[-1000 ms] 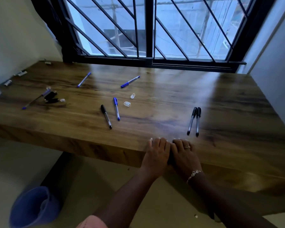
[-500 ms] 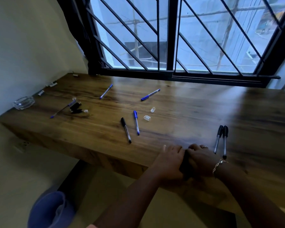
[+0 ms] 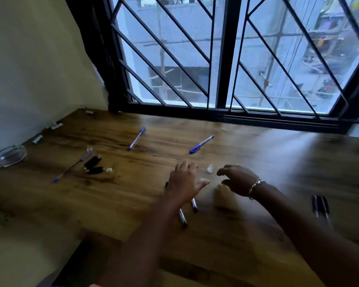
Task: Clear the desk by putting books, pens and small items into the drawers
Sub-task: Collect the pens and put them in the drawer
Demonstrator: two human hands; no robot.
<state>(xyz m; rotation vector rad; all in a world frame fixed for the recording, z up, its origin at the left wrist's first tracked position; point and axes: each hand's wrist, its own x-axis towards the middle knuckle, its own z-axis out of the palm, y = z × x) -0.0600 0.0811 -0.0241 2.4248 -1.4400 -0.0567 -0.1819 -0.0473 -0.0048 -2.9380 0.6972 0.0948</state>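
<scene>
Over the middle of the wooden desk (image 3: 267,162), my left hand (image 3: 183,183) hovers with fingers spread, above a black pen (image 3: 182,218) and a blue pen (image 3: 194,204) that its wrist partly hides. My right hand (image 3: 237,179), wearing a bracelet, is just right of it, fingers curled and apart, holding nothing. A small clear pen cap (image 3: 210,168) lies between the two hands. Two blue pens (image 3: 136,138) (image 3: 201,144) lie farther back. Two black pens (image 3: 320,206) rest side by side at the right.
At the left lie a thin blue-tipped pen (image 3: 69,167), small black items (image 3: 92,163) and a clear cap (image 3: 108,170). A glass ashtray (image 3: 8,155) and small metal pieces (image 3: 37,139) sit by the left wall. A barred window (image 3: 226,59) runs behind the desk.
Both hands left the desk's front edge and moved forward over the middle of the desk, spreading apart. The view tilted up and shifted closer.
</scene>
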